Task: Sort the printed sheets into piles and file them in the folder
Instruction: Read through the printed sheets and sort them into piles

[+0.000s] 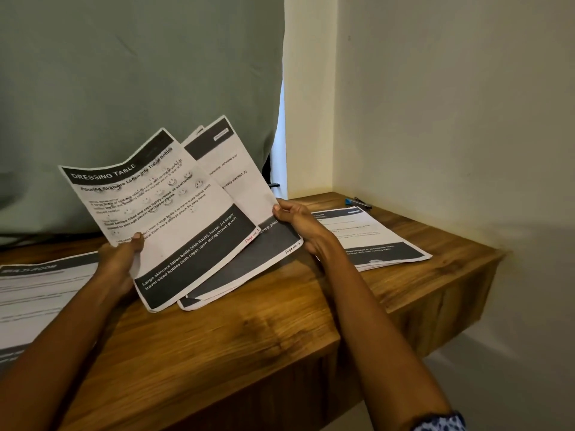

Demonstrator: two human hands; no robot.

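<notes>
Gripping the front sheet [161,213] by its left edge, the left hand [119,259] fans it off a stack [249,194] pinched by the right hand [298,225]; piles [370,237] lie left and right on the desk [249,331].

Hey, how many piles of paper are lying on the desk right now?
2. One pile lies at the right, near the wall; another pile lies at the left edge, partly cut off. The sheets held in both hands aren't counted.
</notes>
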